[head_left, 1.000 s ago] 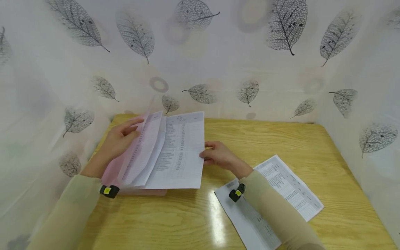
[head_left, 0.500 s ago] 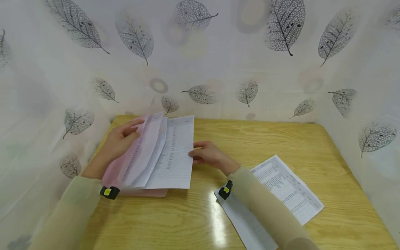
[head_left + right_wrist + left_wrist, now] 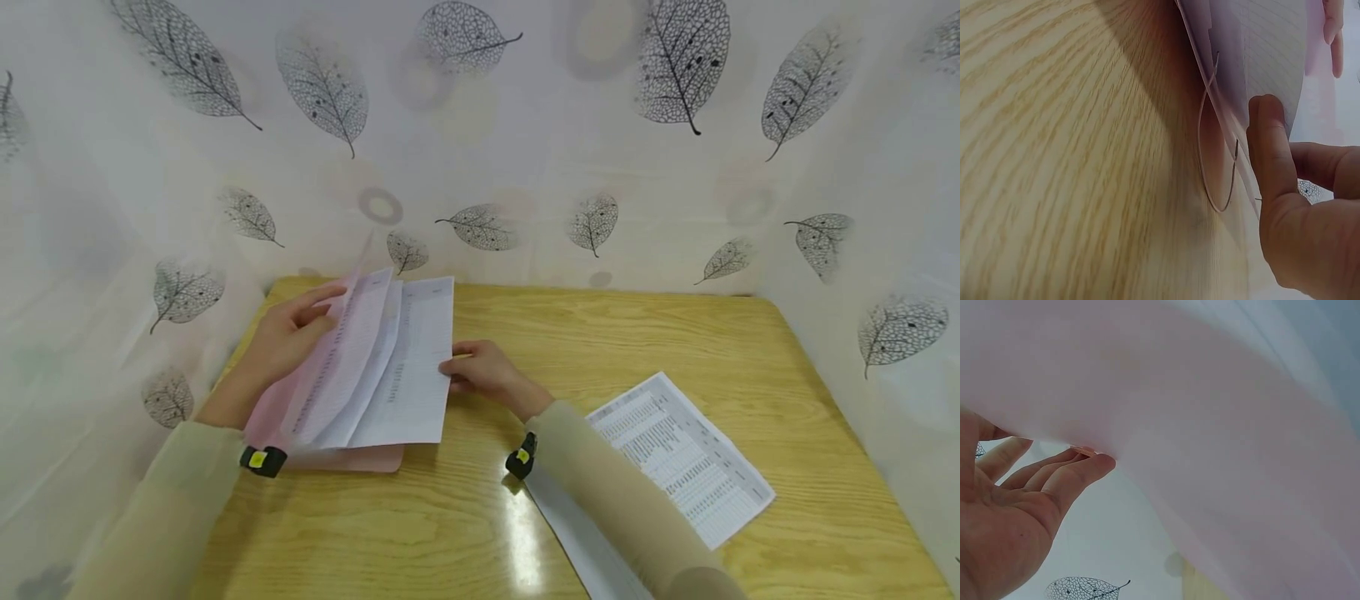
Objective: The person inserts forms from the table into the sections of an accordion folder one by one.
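Head: left hand (image 3: 279, 337) pinches the raised cover (image 3: 272, 410) of the pink folder (image 3: 367, 461), at table (image 3: 420, 533) left; right hand (image 3: 489, 372) pinches a sheet (image 3: 423, 358) by its outer edge. Printed pages (image 3: 678, 458) lie apart, right.

Left wrist: thumb at cover's edge; best held high.

Right wrist: thin loop (image 3: 1200, 137) beneath; sheet should go squarely, clear of it.

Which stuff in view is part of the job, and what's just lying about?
In use:
pink folder, cover held by left hand
printed sheet pinched by right hand

Lying about:
printed papers on wood-grain table, unheld, possibly related
leaf-print backdrop
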The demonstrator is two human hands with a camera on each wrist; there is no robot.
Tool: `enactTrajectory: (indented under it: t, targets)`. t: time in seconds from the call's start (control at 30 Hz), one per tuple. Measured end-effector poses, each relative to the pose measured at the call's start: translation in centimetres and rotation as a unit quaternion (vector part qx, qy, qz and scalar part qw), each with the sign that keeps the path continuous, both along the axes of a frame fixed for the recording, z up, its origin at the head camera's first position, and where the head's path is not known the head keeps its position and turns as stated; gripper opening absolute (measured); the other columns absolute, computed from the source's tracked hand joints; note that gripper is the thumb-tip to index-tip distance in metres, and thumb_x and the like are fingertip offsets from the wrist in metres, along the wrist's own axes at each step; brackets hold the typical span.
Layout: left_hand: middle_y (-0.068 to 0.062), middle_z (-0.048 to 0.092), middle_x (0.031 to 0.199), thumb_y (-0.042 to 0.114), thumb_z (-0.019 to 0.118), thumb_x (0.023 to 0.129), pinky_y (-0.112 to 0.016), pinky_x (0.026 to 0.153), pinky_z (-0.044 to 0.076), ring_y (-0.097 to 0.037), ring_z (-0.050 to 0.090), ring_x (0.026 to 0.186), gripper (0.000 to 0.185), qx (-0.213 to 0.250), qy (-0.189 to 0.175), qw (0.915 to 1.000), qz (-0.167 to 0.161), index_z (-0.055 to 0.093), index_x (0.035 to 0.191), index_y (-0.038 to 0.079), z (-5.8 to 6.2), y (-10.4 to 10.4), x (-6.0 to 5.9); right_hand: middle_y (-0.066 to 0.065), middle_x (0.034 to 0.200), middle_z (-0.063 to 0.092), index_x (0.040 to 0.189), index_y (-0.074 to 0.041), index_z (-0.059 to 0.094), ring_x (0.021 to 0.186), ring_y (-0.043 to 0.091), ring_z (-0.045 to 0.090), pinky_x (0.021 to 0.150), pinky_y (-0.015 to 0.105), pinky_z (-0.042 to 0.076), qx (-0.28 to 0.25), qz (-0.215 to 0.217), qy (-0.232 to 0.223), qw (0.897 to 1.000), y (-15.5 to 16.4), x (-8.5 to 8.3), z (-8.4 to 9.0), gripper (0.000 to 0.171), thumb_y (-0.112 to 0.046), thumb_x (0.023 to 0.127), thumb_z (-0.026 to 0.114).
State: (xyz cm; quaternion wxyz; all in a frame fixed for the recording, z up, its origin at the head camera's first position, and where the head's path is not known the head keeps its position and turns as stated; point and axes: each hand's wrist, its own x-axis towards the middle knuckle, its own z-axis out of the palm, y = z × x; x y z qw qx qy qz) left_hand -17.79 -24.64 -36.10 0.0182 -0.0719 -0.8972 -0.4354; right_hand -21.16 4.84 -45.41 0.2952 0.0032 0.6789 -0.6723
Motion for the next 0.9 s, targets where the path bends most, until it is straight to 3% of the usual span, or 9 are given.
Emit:
enactTrajectory:
  t: [0.4, 0.6, 0.9]
  targets:
    - [-0.016, 0.049, 0.162, 0.012, 0.057, 0.106, -0.003, 0.087, 0.039, -0.047, 0.055, 0.14, 0.048, 0.009, 0.008, 0.9999, 0.001, 0.055, 0.154, 0.012, -0.4, 0.1, -0.3, 0.019, 0.1, 0.078, 0.132, 0.01, 0.065, 0.071, 0.01, 0.07, 0.065, 0.022, 0.06, 0.003, 0.015, 0.017, 1.0, -2.1, 0.4, -0.1, 0.036, -0.001, 0.098, 0.067]
    - [-0.02, 0.051, 0.16, 0.011, 0.057, 0.106, -0.004, 0.086, 0.04, -0.048, 0.056, 0.139, 0.048, 0.016, 0.014, 0.9998, 0.002, 0.055, 0.154, 0.011, -0.4, 0.2, -0.3, 0.015, 0.086, 0.076, 0.127, 0.013, 0.065, 0.066, 0.011, 0.071, 0.066, 0.028, 0.062, -0.022, 0.018, 0.0, 1.0, -3.3, 0.7, -0.6, 0.031, 0.001, 0.099, 0.066]
    - [-0.022, 0.051, 0.158, 0.012, 0.057, 0.106, -0.003, 0.085, 0.041, -0.048, 0.057, 0.138, 0.048, 0.022, 0.02, 0.9996, 0.003, 0.055, 0.154, 0.01, -0.5, 0.1, -0.1, 0.005, 0.068, 0.068, 0.125, 0.013, 0.063, 0.054, 0.011, 0.068, 0.057, 0.025, 0.059, -0.032, 0.011, -0.019, 0.999, -4.6, 1.1, -0.9, 0.028, -0.002, 0.101, 0.065]
